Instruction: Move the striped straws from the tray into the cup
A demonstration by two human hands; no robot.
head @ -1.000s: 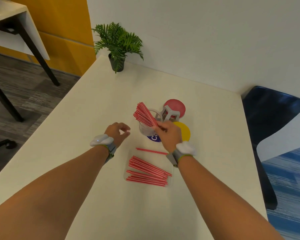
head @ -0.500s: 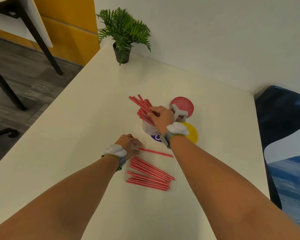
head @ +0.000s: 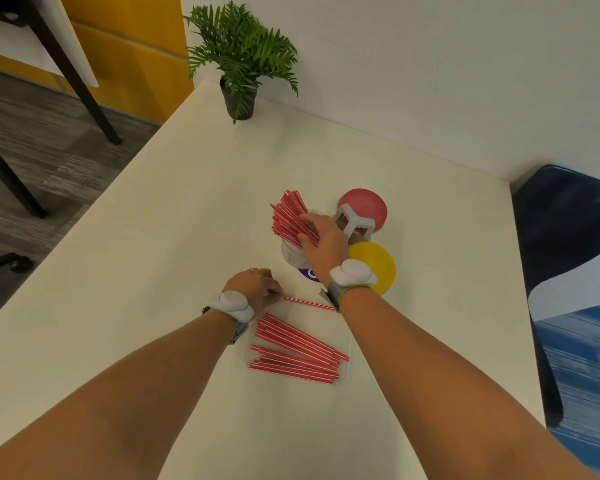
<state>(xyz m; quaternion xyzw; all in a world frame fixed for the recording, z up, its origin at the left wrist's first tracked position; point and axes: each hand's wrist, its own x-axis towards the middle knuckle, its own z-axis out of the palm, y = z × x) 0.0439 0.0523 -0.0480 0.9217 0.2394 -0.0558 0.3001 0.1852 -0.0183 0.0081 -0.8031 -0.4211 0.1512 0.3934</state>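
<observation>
A bundle of red-and-white striped straws [head: 286, 216] leans left out of a clear cup [head: 291, 255] at mid-table. My right hand [head: 323, 240] lies over the cup with its fingers closed on that bundle. Nearer to me, a clear tray [head: 326, 323] holds a pile of several striped straws [head: 298, 348]. One lone straw [head: 309, 303] lies across the tray's far edge. My left hand [head: 255, 289] is curled at that straw's left end, fingertips pinched on it.
A red disc [head: 364, 206], a small white stool-shaped piece [head: 354, 223] and a yellow disc [head: 374, 265] sit right of the cup, which stands on a blue disc [head: 307, 273]. A potted plant [head: 239, 98] stands at the far corner. A blue chair [head: 568, 237] is at the right.
My right hand carried the bundle over the cup and lowered it in. My left hand moved from left of the cup down to the lone straw's end.
</observation>
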